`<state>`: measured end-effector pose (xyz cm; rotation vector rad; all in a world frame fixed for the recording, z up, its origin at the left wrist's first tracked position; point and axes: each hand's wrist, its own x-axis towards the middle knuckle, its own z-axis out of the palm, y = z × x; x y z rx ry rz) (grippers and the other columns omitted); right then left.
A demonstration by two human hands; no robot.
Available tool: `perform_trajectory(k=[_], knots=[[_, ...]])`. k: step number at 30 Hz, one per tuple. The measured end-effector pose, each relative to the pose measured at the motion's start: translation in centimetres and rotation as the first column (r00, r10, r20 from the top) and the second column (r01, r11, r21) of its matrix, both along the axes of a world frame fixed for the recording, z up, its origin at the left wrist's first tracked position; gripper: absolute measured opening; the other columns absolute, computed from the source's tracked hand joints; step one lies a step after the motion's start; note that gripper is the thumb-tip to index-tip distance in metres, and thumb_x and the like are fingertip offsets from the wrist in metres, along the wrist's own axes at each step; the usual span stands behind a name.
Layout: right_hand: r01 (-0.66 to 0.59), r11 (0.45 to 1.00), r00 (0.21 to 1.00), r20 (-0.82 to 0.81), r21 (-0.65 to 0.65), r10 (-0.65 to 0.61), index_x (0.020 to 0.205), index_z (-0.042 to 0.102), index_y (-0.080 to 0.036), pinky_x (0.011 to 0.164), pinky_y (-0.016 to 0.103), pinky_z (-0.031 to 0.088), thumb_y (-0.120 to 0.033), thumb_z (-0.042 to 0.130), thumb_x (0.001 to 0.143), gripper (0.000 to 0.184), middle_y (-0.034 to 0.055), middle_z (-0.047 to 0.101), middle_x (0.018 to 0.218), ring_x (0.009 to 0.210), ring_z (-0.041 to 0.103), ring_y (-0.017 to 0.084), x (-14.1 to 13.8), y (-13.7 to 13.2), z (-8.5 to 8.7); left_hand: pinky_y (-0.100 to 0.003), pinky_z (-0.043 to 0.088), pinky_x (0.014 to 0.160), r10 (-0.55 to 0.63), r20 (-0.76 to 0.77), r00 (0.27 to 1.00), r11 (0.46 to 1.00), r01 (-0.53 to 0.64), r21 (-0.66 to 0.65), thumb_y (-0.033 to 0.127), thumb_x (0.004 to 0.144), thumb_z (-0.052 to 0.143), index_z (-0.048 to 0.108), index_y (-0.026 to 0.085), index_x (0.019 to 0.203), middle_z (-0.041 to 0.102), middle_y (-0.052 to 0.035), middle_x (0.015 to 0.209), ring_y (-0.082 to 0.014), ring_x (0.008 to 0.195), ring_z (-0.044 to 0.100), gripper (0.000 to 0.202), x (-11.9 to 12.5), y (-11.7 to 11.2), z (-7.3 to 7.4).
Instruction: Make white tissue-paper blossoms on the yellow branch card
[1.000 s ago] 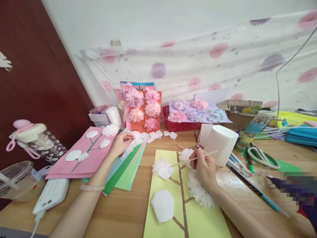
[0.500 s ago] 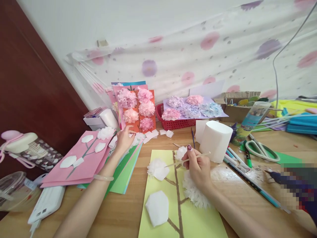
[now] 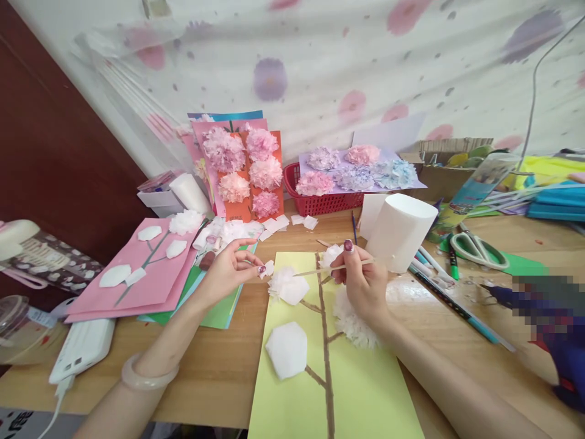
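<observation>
My left hand (image 3: 237, 266) pinches a small white paper piece (image 3: 267, 269) between thumb and fingertips, just left of a ruffled white paper flower (image 3: 289, 285). My right hand (image 3: 364, 281) grips a thin pale stick (image 3: 307, 273), its tip over that flower. Both hands work around a yellow card (image 3: 370, 399) with a brown branch (image 3: 327, 356). On the card's lower left is a flat white paper shape (image 3: 287, 350). A fluffy white flower (image 3: 354, 323) is partly hidden under my right hand, and another white flower (image 3: 331, 255) shows at the branch top.
White paper scraps (image 3: 276, 225) lie behind my left hand, near a pink card (image 3: 158, 286). A white roll (image 3: 402, 235) stands behind my right hand. Scissors (image 3: 479, 251), pens and a blue glue gun (image 3: 567, 360) lie right. A red basket (image 3: 326, 203) sits at the back.
My left hand has come away from the scrap pile, rightward toward the card, with a small white paper piece. My right hand keeps the stick near the flower. The view has tilted down.
</observation>
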<state>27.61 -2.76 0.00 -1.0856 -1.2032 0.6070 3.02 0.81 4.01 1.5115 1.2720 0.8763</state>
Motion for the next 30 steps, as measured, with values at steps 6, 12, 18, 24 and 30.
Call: perform_trajectory(k=[6,12,18,24,30], knots=[[-0.113,0.991,0.989,0.088,-0.066,0.118,0.062,0.063,-0.019,0.045,0.021,0.041,-0.058,0.049,0.095,0.053,-0.001,0.058,0.048,0.041,0.052,0.009,-0.4,0.2,-0.6,-0.03,0.048,0.072,-0.017,-0.01,1.0,0.999,0.017,-0.036,0.031,0.06,0.08,0.045,0.018,0.12,0.069,0.0037,0.078,-0.0146,0.067,0.065,0.07,-0.2,-0.3,-0.3],[-0.11,0.988,0.988,0.098,-0.112,0.121,0.066,0.066,-0.019,0.048,0.022,0.045,-0.061,0.05,0.094,0.052,0.0012,0.065,0.059,0.048,0.057,0.011,-0.4,0.6,-1.5,-0.031,0.049,0.075,-0.056,-0.021,0.998,0.998,0.056,-0.038,0.03,0.063,0.079,0.045,0.019,0.121,0.071,0.0033,0.077,-0.0155,0.071,0.066,0.069,0.0,-0.5,0.1],[-0.047,0.992,0.991,0.122,-0.118,0.062,0.065,0.065,-0.019,0.049,0.022,0.045,-0.061,0.05,0.094,0.053,0.0009,0.065,0.058,0.05,0.057,0.011,-0.5,0.6,-1.3,-0.032,0.05,0.077,-0.109,-0.083,0.99,0.994,0.107,-0.033,0.031,0.064,0.076,0.045,0.018,0.12,0.071,0.0028,0.075,-0.0175,0.076,0.067,0.065,1.5,-0.3,-0.1],[-0.016,0.996,0.989,0.144,-0.083,0.028,0.064,0.064,-0.019,0.049,0.022,0.043,-0.057,0.049,0.096,0.052,0.0004,0.065,0.058,0.05,0.057,0.011,-0.6,0.5,-0.9,-0.028,0.046,0.065,-0.093,-0.2,0.975,0.995,0.099,0.017,0.026,0.066,0.068,0.045,0.017,0.122,0.071,0.0003,0.08,-0.0164,0.071,0.064,0.061,3.1,0.8,-1.8],[-0.006,0.991,0.983,0.182,0.133,-0.018,0.06,0.061,-0.02,0.046,0.021,0.038,-0.048,0.046,0.1,0.051,-0.0009,0.061,0.052,0.045,0.052,0.01,-0.6,-0.4,-0.3,-0.03,0.047,0.068,-0.094,-0.234,0.968,0.988,0.121,0.101,0.023,0.069,0.065,0.045,0.018,0.121,0.07,0.0003,0.08,-0.0167,0.072,0.063,0.056,3.4,1.2,-2.9]])
